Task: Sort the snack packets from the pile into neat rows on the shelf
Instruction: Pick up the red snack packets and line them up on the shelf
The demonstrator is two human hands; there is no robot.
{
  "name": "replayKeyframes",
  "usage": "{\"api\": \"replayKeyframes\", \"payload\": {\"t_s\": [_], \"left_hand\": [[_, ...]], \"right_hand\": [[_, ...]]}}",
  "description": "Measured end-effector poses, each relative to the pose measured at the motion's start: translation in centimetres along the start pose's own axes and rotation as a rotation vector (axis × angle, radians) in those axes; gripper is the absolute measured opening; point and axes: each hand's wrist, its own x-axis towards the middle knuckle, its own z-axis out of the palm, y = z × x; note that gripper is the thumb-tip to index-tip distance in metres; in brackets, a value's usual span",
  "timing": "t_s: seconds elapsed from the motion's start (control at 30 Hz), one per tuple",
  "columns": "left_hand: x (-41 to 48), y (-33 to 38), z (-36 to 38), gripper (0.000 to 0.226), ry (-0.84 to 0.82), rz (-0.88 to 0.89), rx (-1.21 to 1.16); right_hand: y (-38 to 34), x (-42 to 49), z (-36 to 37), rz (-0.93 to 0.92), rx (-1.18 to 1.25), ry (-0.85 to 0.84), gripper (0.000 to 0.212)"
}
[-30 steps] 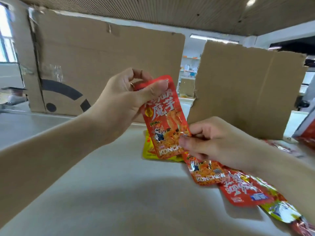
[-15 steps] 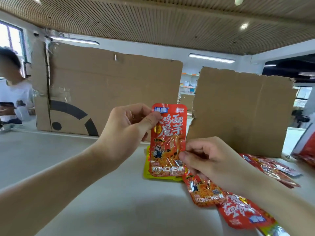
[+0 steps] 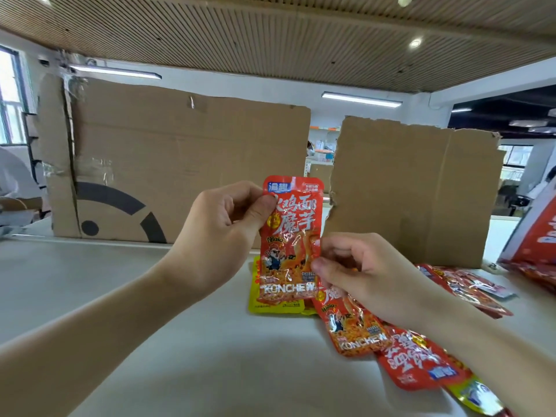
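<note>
Ops: Hands in head view — what's each one gripping?

Eng: Left hand [image 3: 219, 236] pinches red packet [image 3: 290, 236] near its top left corner, thumb on the front, fingers curled behind. Right hand [image 3: 370, 275] pinches the same packet at its right edge, lower half, thumb and forefinger closed on it. Packet is upright, print facing the camera, above the shelf [image 3: 120, 296].

Ops: Where's the rest?

Eng: Yellow packet [image 3: 270, 305] lies flat on the shelf behind the held one's lower end, partly hidden by it. Can't tell if they touch. Second red packet [image 3: 352, 329] lies face up just right of the yellow one, below the right hand. Third red packet [image 3: 418, 362] sits against it, nearer the camera, print upside down. Yellow-green packet [image 3: 478, 395] pokes out by the right forearm at the bottom edge. Loose pile of red packets [image 3: 463, 284] lies further right, near the base of the right cardboard sheet [image 3: 415, 191].

Ops: Background?

Eng: Left cardboard sheet [image 3: 180, 161] stands upright at the back of the shelf, gap between the two sheets. Red box [image 3: 538, 236] at the right edge, cut off by the frame — print unreadable.
</note>
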Motion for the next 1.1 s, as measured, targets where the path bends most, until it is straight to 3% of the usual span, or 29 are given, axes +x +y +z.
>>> {"api": "replayKeyframes", "payload": {"t_s": [0.13,0.5,0.73,0.87,1.1], "left_hand": [[-0.3,0.4,0.4,0.017,-0.015,0.033,0.042],[-2.2,3.1,1.6,0.023,-0.081,0.043,-0.085],[-4.9,8.2,7.4,0.025,-0.196,0.144,-0.191],[-6.6,11.8,11.9,0.024,-0.306,0.172,-0.232],[-9.3,16.1,21.1,0.026,-0.345,0.213,-0.25]], "right_hand": [[0.0,0.1,-0.2,-0.016,-0.07,0.051,0.02],[-3.3,-6.0,-0.1,-0.05,-0.071,0.249,0.031],[-4.5,-13.7,-3.6,-0.063,-0.092,0.487,0.037],[-4.7,-19.0,-7.2,-0.024,-0.097,0.508,0.033],[-3.0,-28.2,-12.8,0.109,-0.069,0.578,0.024]]}}
